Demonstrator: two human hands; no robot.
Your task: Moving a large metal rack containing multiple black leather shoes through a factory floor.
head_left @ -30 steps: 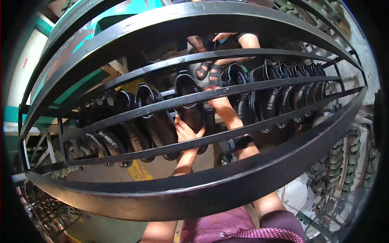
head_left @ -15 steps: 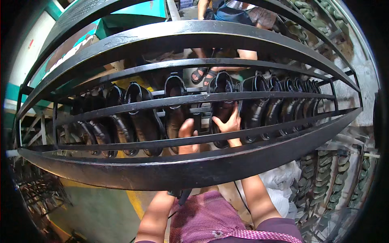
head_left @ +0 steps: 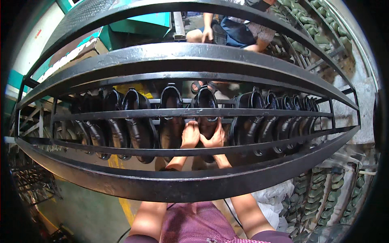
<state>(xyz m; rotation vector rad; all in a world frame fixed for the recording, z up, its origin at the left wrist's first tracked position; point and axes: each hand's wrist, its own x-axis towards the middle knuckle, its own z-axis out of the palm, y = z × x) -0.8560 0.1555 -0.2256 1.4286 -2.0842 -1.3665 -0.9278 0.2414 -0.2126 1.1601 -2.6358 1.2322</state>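
Both forearms reach up and forward between the bars of the black metal rack (head_left: 194, 54). The left hand (head_left: 190, 135) and right hand (head_left: 214, 138) are side by side, touching, with fingers curled.

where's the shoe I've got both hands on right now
In the head view, the shoe sits mid-row on the black rack, just right of centre, with your left hand and right hand on it.

Head view, down through rack (head_left: 190, 184)

Both hands, left hand (head_left: 190, 135) and right hand (head_left: 214, 137), grip one black shoe (head_left: 207, 113) on the metal rack (head_left: 182, 182).
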